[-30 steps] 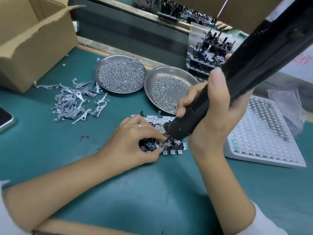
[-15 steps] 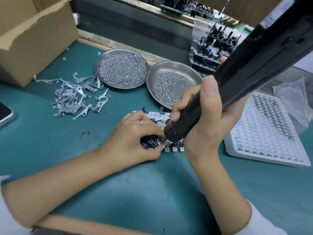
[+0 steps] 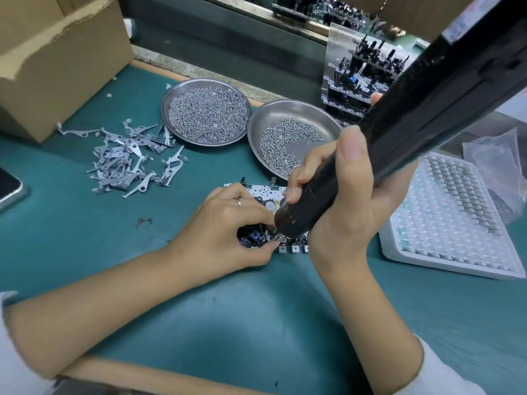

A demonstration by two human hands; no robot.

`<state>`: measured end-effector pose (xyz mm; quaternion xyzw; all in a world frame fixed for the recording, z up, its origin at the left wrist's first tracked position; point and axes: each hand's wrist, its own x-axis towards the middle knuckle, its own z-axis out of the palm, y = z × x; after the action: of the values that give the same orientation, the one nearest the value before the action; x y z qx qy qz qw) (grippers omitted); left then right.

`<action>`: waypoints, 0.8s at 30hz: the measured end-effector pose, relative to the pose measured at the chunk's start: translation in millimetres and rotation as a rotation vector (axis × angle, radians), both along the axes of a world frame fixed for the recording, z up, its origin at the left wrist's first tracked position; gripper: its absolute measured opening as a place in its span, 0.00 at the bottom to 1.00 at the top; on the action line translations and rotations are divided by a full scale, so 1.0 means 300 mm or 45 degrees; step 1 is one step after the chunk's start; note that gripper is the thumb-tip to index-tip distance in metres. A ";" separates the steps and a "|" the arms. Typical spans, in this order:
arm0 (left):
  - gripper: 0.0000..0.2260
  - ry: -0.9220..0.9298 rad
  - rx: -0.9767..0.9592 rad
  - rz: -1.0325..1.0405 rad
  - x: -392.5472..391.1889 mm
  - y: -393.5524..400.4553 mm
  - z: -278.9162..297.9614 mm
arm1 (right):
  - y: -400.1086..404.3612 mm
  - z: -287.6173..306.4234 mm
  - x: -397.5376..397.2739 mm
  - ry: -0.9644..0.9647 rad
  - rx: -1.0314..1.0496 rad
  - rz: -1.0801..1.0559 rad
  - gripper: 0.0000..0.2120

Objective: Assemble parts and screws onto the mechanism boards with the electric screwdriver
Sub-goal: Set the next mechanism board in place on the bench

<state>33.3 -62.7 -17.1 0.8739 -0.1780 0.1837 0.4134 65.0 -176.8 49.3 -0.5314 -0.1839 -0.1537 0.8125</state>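
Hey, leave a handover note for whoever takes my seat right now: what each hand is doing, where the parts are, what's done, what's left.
Right hand grips the electric screwdriver, tip down on the mechanism board.
Left hand steadies that board, fingers pinching a small metal part at the tip.
Supplies: full screw dish, part-emptied screw dish, loose metal levers on the mat, white parts tray at right, stacked boards behind.
Done: part placed. Left: finish this screw, whether seated cannot be seen, then further boards.
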 end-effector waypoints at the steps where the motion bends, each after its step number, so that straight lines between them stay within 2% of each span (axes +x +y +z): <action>1: 0.05 -0.005 0.000 0.001 0.000 0.000 0.000 | -0.001 0.000 0.004 -0.008 0.006 0.002 0.22; 4: 0.06 -0.003 0.002 0.005 0.002 0.000 -0.001 | 0.003 0.007 0.005 0.002 0.001 0.001 0.26; 12: 0.07 0.018 -0.010 0.001 0.002 0.002 -0.007 | 0.006 0.014 0.004 0.011 0.025 0.032 0.29; 24: 0.07 0.023 -0.021 0.016 0.001 0.002 -0.010 | 0.004 0.010 0.007 -0.030 0.015 0.065 0.27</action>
<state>33.6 -62.1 -20.1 0.8731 -0.1673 0.1799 0.4211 67.1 -175.7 52.4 -0.5199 -0.2061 -0.1404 0.8170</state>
